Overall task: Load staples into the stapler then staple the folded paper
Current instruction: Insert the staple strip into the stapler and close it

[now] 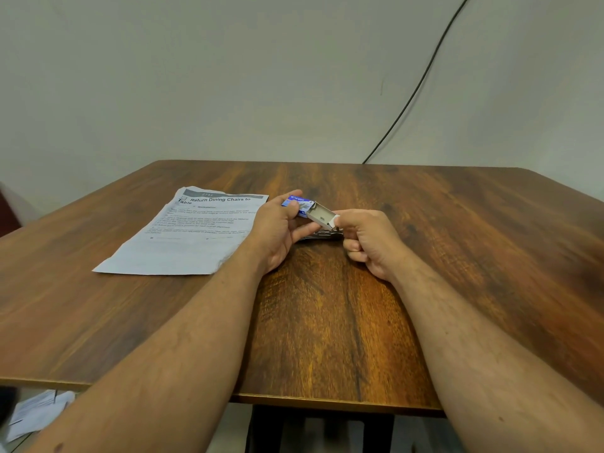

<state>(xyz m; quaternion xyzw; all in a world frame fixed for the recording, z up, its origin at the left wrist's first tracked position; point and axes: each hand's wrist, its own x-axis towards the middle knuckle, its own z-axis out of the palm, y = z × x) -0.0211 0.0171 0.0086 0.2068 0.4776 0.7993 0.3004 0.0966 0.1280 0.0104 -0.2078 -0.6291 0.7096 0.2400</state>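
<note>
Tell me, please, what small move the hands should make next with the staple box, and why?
Probably lift a strip of staples out: the left hand holds the blue sleeve, the right hand pinches the tray already slid out, and the stapler, mostly hidden beneath them, looks not yet loaded.

A: any readable text in view?
B: yes, on the printed paper (191,230) lying on the counter (425,256). Dark header band reads "2741". Bold title below it: "Return Dining Chairs to Table".
A: body text?
B: a subheading under the title and several lines of small print, too blurred to read.
A: the small box?
B: blue staple box sleeve (299,201) has white lettering on top, too small to make out. Pulled-out tray (323,214) shows no legible marks.
A: anything else?
B: papers on the floor (39,411) at bottom left, print unreadable.
</note>
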